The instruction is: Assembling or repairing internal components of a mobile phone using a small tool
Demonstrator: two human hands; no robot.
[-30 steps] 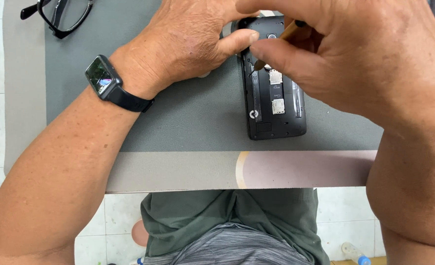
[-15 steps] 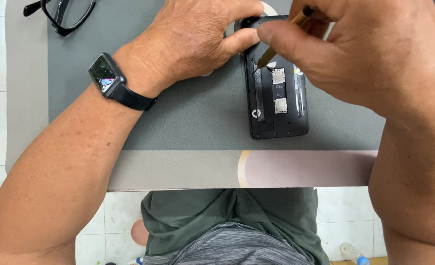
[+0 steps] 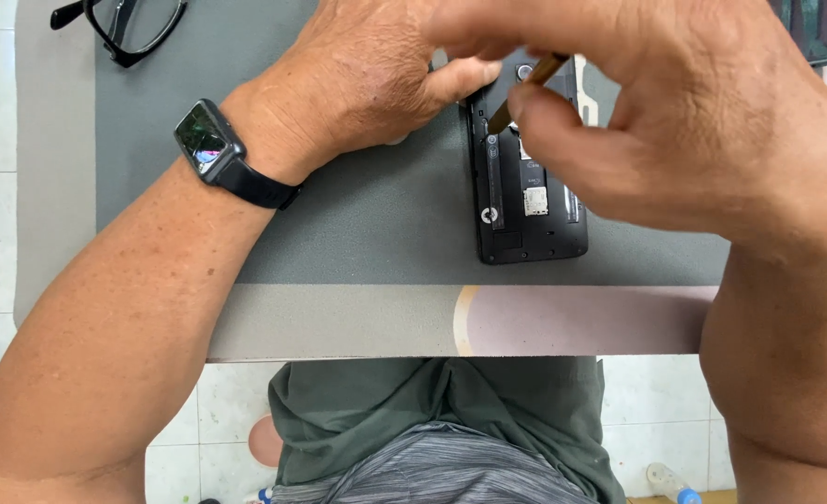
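The phone (image 3: 528, 187) lies face down on the grey mat (image 3: 367, 224), near the mat's front edge and a little right of the middle. Its back cover is already off: the inner frame shows, with a small card slot and a metal contact patch in the lower half and a round camera lens near the top. No cover shows on the mat, so where it went cannot be told.

The tool (image 3: 523, 91), a thin brown stick, slants down over the phone's upper left part, its dark tip at or just above the inner frame beside the left edge. Whether the tip touches cannot be told. The right hand (image 3: 674, 121) holds it pinched between thumb and forefinger, the other fingers curled loosely above, and this hand hides the phone's upper right corner.

The left hand (image 3: 357, 84) rests on the mat at the phone's upper left, fingers bent, the thumb pressed against the phone's left edge to steady it. It grips nothing. A dark watch (image 3: 210, 145) sits on that wrist.

By the look of it, the opening is done and the work inside is in hand; no part has yet been lifted out that the picture shows, and closing up remains.

Farther off, black glasses (image 3: 124, 23) lie at the mat's far left corner, and a dark device (image 3: 819, 33) sits at the far right edge. The mat lies on a table (image 3: 339, 322).
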